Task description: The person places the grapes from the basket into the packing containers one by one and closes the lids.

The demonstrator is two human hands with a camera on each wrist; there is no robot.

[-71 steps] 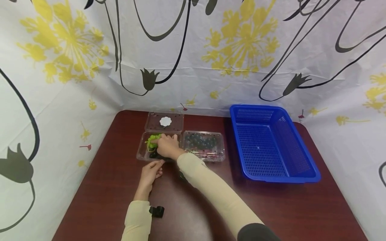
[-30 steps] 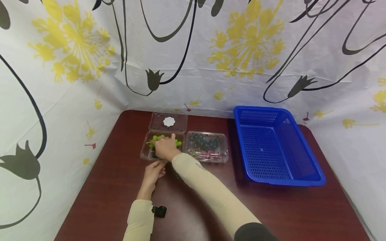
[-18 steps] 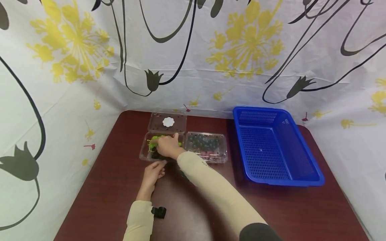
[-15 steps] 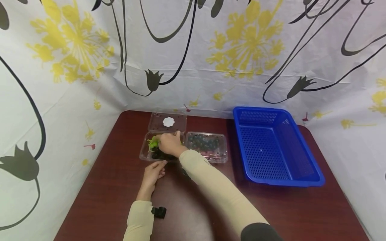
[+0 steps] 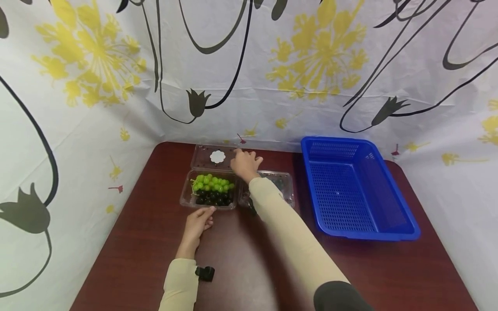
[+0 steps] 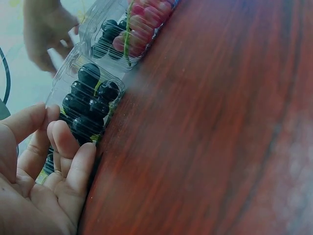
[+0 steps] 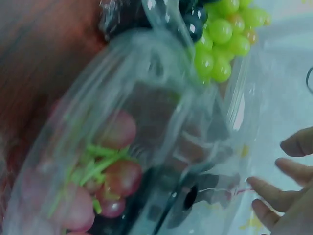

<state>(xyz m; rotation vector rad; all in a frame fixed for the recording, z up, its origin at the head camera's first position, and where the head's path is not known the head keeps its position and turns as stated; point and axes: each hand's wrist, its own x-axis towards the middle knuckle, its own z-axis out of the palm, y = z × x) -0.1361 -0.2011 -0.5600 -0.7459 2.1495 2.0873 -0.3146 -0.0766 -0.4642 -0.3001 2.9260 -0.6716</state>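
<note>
A clear plastic clamshell container [image 5: 186,199] lies unlidded at the left, holding a bunch of green grapes [image 5: 212,183] behind a bunch of dark grapes [image 5: 213,198]. Its lid [image 5: 202,159], with a white scalloped label, is folded flat behind it. My left hand [image 5: 196,225] pinches the container's front rim between thumb and finger, beside the dark grapes [image 6: 88,103]. My right hand [image 5: 246,165] hovers near the lid's right edge with fingers spread and holding nothing. Below that forearm sits a second, closed clamshell [image 5: 287,185], partly hidden, with dark and red grapes [image 7: 120,178] inside.
A blue perforated plastic basket [image 5: 338,194] stands at the right of the dark red table [image 5: 233,268]. White floral cloth [image 5: 249,65] hangs behind and at both sides. A small black camera [image 5: 205,273] is strapped to my left wrist.
My right hand has left the green grapes, moving right and back, so both bunches in the unlidded container now show. My left hand keeps its place at the front rim.
</note>
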